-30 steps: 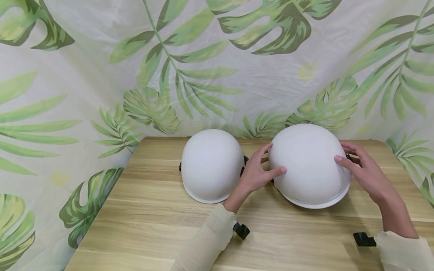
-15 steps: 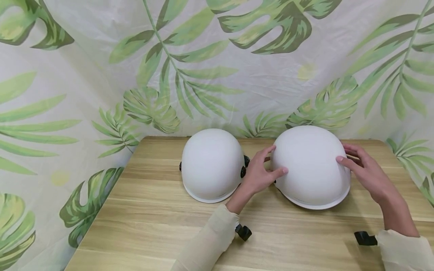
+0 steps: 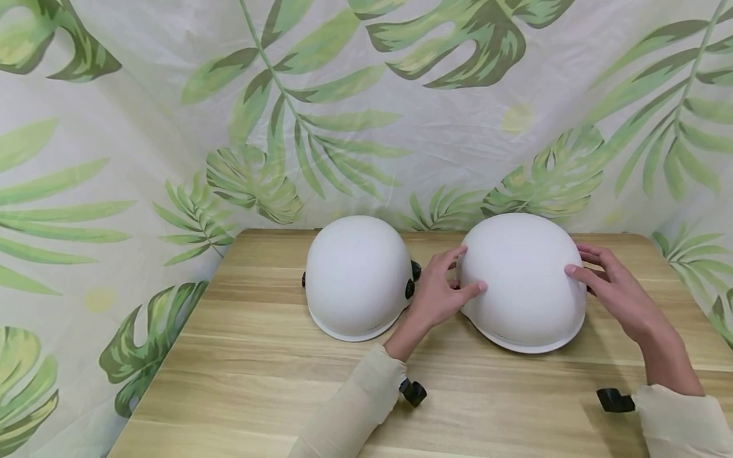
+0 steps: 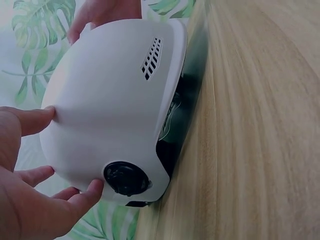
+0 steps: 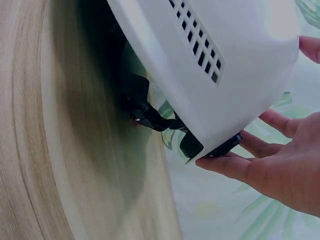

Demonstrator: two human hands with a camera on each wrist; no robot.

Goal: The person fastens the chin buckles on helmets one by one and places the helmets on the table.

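A white helmet (image 3: 523, 286) is at the right of the wooden table, held between both hands. My left hand (image 3: 438, 294) grips its left side, thumb on the front and fingers behind. On the opposite side, my right hand (image 3: 621, 299) holds the shell with thumb and fingers spread. A round black knob (image 4: 126, 178) and a slotted vent (image 4: 152, 60) show in the left wrist view. In the right wrist view the rim slants away from the tabletop, and a black strap (image 5: 145, 107) hangs beneath. The helmet's inside is mostly hidden.
A second white helmet (image 3: 357, 280) with black side knobs stands just left of my left hand. Behind the wooden table (image 3: 240, 362) hangs a leaf-print cloth (image 3: 458, 146). Black mounts (image 3: 413, 392) stick out from both cuffs.
The held helmet has shifted a little and turned slightly; its black side fittings have gone out of sight in the head view. Both hands keep their hold, and the left helmet stays put.
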